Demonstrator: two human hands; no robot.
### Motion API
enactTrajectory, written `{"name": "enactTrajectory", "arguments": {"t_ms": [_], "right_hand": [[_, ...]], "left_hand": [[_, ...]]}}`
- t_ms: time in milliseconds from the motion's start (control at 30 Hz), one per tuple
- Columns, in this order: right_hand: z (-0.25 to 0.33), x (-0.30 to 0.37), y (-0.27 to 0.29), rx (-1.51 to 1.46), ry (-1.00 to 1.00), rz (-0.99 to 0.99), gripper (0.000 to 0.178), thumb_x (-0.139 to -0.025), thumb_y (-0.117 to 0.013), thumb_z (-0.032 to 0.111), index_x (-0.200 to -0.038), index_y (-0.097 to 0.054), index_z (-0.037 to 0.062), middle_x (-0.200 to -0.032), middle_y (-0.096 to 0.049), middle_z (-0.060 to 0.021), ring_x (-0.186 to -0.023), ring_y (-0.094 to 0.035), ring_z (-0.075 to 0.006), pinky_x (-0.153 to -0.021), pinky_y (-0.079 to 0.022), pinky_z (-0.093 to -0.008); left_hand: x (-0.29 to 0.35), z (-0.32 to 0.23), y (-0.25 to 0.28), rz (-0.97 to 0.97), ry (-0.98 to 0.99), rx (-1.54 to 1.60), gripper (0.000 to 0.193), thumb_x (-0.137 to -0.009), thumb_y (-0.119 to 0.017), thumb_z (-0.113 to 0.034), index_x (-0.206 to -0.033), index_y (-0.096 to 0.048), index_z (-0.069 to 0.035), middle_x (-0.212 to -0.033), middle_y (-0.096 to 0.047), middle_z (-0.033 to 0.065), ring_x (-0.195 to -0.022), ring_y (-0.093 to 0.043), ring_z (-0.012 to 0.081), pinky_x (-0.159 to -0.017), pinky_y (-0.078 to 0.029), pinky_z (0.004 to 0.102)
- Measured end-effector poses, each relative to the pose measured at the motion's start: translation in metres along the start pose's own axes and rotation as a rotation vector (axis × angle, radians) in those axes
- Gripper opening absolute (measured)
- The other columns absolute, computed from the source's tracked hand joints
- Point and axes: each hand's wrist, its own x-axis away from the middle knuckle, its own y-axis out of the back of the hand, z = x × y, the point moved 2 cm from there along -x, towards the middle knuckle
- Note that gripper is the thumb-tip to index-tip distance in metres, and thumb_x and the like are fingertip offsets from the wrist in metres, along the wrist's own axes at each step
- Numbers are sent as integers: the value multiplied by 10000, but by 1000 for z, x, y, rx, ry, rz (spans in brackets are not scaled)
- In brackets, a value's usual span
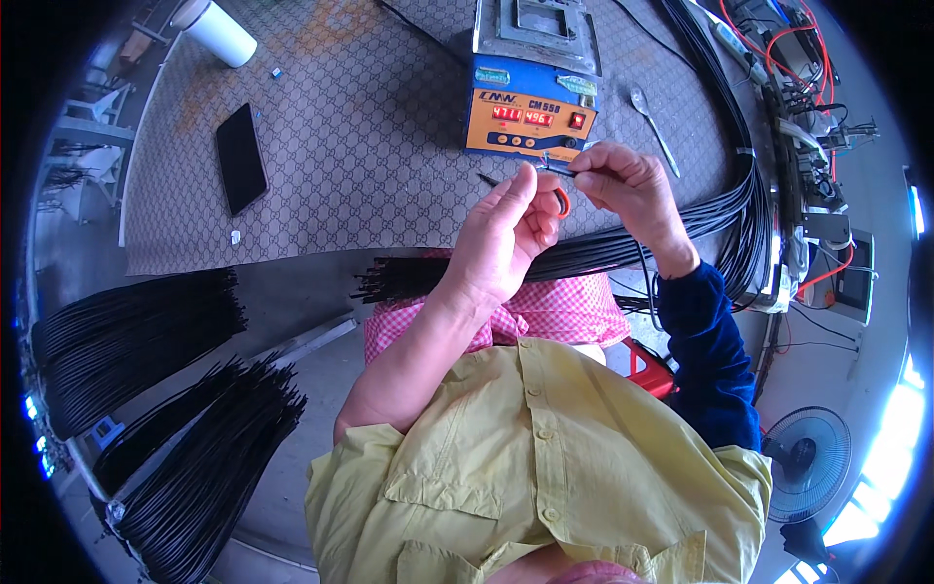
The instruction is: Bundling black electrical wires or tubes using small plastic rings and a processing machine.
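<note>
In front of an orange-and-blue box-shaped heating unit [533, 133] with a lit red display, my two hands meet above the near table edge. My right hand [630, 193] is closed in a pinch on a thin black cable [566, 173]. Close against the cable's end, my left hand [501, 229] pinches with thumb and forefinger at the thin, pale stripped tip. A tool with an orange loop handle [562, 202] rests in the left palm, its dark point sticking out past the thumb side. Most of that tool is hidden by the fingers.
A thick bundle of black cables [623, 248] runs along the table's near edge and curves up the right side. A spoon [654, 131] lies right of the unit. At left are a phone [241, 159] and a white tumbler [216, 34]. More cable bundles [209, 477] hang lower left.
</note>
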Motion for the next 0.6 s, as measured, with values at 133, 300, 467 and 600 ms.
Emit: {"name": "enactTrajectory", "arguments": {"t_ms": [133, 300, 467, 600], "right_hand": [[1, -1, -2, -66, -26, 8, 114, -778, -579, 7, -891, -586, 7, -667, -517, 32, -580, -455, -23, -510, -373, -161], [-1, -3, 0, -51, -31, 16, 117, -774, -584, 11, -891, -588, 4, -663, -514, 33, -576, -450, -20, -507, -369, -160], [16, -14, 11, 109, 31, -30, 92, -758, -591, 17, -848, -602, 1, -662, -543, -2, -580, -500, -65, -513, -396, -195], [51, -45, 28, 703, 457, -174, 105, -701, -613, 39, -800, -612, 5, -719, -569, -107, -641, -578, -220, -578, -449, -285]], "left_hand": [[0, 1, 1, -11, -19, -15, 313, -853, -508, -327, -913, -564, -25, -682, -537, 3, -566, -484, 64, -537, -399, 202], [-1, -5, 2, -37, -12, -15, 320, -855, -502, -334, -904, -563, -24, -681, -533, 6, -570, -480, 68, -534, -395, 204], [-2, -10, 10, -74, -7, -21, 310, -869, -483, -311, -910, -557, -13, -700, -527, 26, -601, -494, 105, -542, -395, 218], [1, -8, 30, -170, -6, -108, 267, -869, -493, -279, -905, -549, -20, -700, -523, 14, -579, -485, 86, -518, -387, 206]]}}
